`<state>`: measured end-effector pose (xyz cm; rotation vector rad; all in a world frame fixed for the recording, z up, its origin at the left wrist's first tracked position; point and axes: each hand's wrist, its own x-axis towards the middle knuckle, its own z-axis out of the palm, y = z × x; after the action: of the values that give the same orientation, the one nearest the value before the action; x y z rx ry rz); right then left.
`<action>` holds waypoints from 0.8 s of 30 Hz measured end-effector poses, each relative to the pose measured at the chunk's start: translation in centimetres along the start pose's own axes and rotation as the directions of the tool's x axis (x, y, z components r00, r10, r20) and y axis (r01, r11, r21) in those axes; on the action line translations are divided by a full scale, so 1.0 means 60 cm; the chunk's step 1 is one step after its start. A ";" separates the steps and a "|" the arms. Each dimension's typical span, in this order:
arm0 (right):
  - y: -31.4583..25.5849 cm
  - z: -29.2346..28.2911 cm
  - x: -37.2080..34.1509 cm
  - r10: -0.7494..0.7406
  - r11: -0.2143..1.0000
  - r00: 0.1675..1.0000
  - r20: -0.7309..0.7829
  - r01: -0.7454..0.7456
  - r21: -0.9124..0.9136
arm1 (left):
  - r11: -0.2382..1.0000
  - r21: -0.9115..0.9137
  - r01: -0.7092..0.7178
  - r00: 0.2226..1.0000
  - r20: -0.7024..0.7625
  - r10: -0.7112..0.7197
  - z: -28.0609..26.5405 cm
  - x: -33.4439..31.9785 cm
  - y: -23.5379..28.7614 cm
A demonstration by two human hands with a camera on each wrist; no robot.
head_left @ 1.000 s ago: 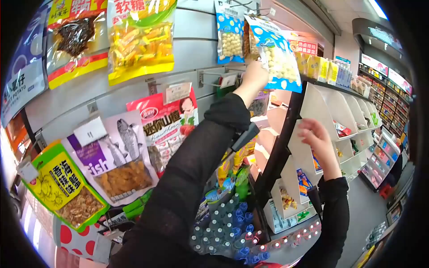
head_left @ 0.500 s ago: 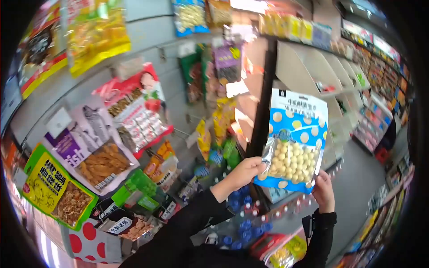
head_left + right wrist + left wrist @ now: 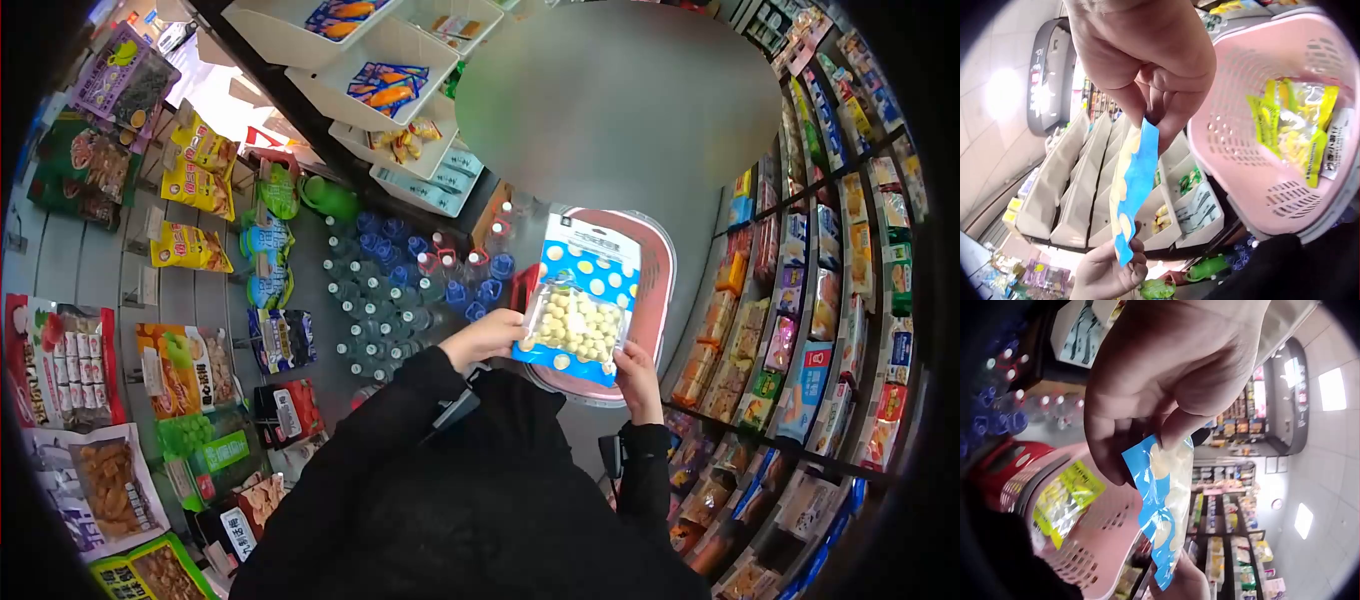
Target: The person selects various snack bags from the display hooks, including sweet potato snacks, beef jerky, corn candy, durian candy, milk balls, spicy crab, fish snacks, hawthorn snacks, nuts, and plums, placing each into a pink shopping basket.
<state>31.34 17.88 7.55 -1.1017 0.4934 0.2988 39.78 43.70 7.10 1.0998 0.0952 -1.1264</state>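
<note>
Held in front of the body is a blue and white candy bag (image 3: 585,290) with pale round balls behind a clear window. My left hand (image 3: 487,338) pinches its lower left edge, thumb on the front. At the lower right corner, my right hand (image 3: 637,380) pinches the bag too. Both wrist views show the bag edge-on, with thumb and fingers closed on its edge. Below and behind it in the head view stands a pink shopping basket (image 3: 655,290). In the right wrist view, a yellow snack bag (image 3: 1300,128) lies inside the basket.
On the left, snack bags (image 3: 75,365) hang from wall hooks. Several bottles (image 3: 385,310) stand on the floor beside the basket. White bins (image 3: 375,85) with small packets are at the upper left. Shelves of packaged snacks (image 3: 820,300) line the right side.
The left hand has brought the candy bag down from the wall rack, and the right hand has taken hold of it too. The view has turned right and down, over the basket.
</note>
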 end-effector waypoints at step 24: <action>0.222 -0.202 0.346 -0.020 0.417 0.996 0.084 0.085 -0.905 | 0.954 -0.260 -0.147 0.704 -0.705 -0.083 -0.126 -0.256 -0.233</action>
<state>40.07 12.43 -17.95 -2.1964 0.1970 0.5841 25.11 59.68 2.74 1.1989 0.8371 -0.5610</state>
